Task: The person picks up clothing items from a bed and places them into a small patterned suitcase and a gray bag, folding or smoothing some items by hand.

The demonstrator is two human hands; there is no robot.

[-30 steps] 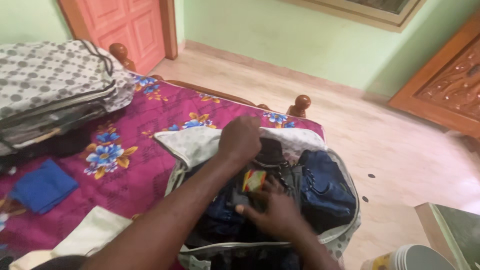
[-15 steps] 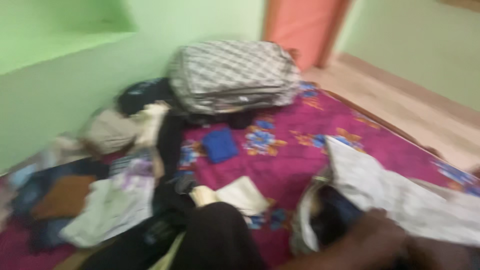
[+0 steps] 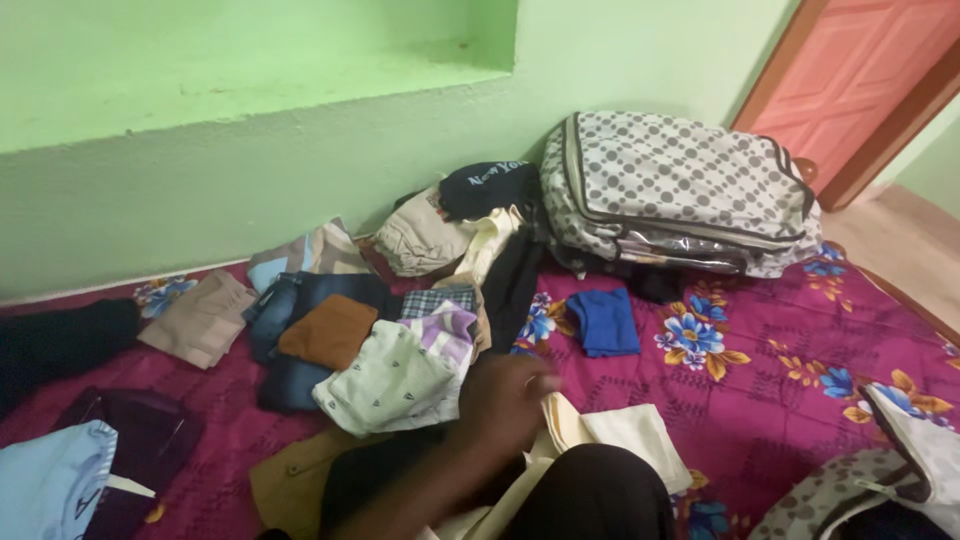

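Observation:
My left hand [image 3: 505, 400] reaches in from the lower left over my dark-trousered knee [image 3: 590, 495]. It is motion-blurred, and its fingers curl on the raised left edge of a folded cream cloth [image 3: 625, 435] lying on the magenta flowered bedspread [image 3: 760, 390]. Just left of the hand lies a pale green patterned garment [image 3: 395, 380]. My right hand is out of view.
Several folded clothes lie along the green wall: a brown piece [image 3: 328, 330], jeans [image 3: 285, 310], a tan piece [image 3: 205, 315], a blue cloth [image 3: 605, 322]. A grey dotted bag [image 3: 680, 185] stands at the back. Another dotted bag [image 3: 850, 495] lies open at lower right. An orange door [image 3: 870, 70] is behind.
The view has swung left from the open dotted bag to the pile of clothes by the wall. Both hands left the bag; my left hand is now on the cream cloth.

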